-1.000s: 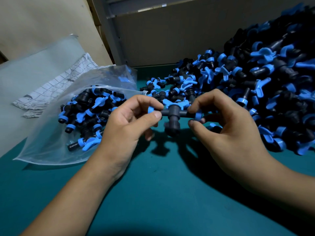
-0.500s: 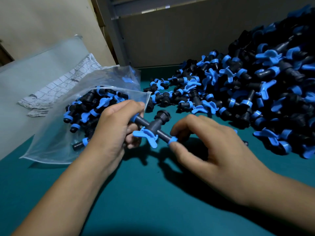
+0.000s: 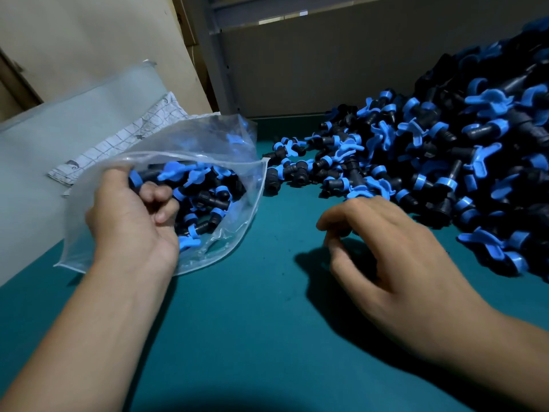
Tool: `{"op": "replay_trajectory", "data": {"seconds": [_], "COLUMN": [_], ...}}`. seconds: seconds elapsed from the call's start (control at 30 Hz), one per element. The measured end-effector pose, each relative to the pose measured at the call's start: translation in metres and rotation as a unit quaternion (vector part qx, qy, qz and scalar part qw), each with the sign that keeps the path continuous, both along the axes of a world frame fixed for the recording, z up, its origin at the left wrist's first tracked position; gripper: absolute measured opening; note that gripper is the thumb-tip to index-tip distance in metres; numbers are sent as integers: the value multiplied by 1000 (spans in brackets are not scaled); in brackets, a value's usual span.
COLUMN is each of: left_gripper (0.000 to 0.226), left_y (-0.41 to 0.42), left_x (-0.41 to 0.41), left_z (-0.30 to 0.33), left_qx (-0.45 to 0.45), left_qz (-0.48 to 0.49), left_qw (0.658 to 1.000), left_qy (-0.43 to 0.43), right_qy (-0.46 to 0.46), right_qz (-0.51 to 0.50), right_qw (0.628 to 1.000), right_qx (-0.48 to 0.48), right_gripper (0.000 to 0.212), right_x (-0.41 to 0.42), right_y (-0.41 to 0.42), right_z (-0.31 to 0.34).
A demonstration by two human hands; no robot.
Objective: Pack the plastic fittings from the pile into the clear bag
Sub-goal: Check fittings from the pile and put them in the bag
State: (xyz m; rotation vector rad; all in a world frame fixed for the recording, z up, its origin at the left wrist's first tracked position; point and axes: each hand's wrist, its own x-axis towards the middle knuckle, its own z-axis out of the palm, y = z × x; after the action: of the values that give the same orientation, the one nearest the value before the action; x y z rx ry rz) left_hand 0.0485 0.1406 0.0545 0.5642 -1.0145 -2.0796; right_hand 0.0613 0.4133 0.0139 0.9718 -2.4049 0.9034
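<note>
The clear bag (image 3: 231, 162) is of thin, glossy plastic film, with creases that catch the light. The fittings in the pile (image 3: 445, 162) are of hard plastic: the black bodies look matt, the blue parts smooth with a soft shine. The table top (image 3: 267, 322) has a matt teal surface, like a mat. A white cloth (image 3: 124, 138) with printed grid lines looks soft and matt.

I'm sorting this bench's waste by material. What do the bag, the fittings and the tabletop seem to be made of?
Clear bag: thin soft plastic film, glossy; it crinkles, glints and shows its contents.
Fittings in the pile: rigid moulded plastic, matt black bodies with blue collars and wing handles.
Tabletop: a teal, matt sheet with fine specks, possibly rubber or vinyl matting; the look leaves that open.
</note>
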Motion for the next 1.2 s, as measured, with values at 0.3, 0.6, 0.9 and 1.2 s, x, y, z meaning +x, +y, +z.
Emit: {"op": "replay_trajectory", "data": {"seconds": [0.3, 0.6, 0.9, 1.2], "left_gripper": [10, 16, 18, 31], "left_y": [4, -12, 47, 94], "left_x": [-7, -15, 9, 11], "left_z": [-16, -37, -22, -49], "left_qx": [-79, -216, -538, -751], "left_qz": [10, 103, -88, -280], "left_qw": [996, 965, 838, 590], "left_qy": [-35, -112, 17, -93], "right_qy": [-42, -118, -83, -254], "right_qz": [-254, -6, -138, -11], "right_qw": [947, 984, 968, 957], "right_qx": [190, 132, 195, -139], "right_gripper": [37, 48, 36, 47], "right_x": [0, 5, -4, -32], "right_y": [-5, 0, 3, 10], "right_z": [-1, 2, -1, -11]}}
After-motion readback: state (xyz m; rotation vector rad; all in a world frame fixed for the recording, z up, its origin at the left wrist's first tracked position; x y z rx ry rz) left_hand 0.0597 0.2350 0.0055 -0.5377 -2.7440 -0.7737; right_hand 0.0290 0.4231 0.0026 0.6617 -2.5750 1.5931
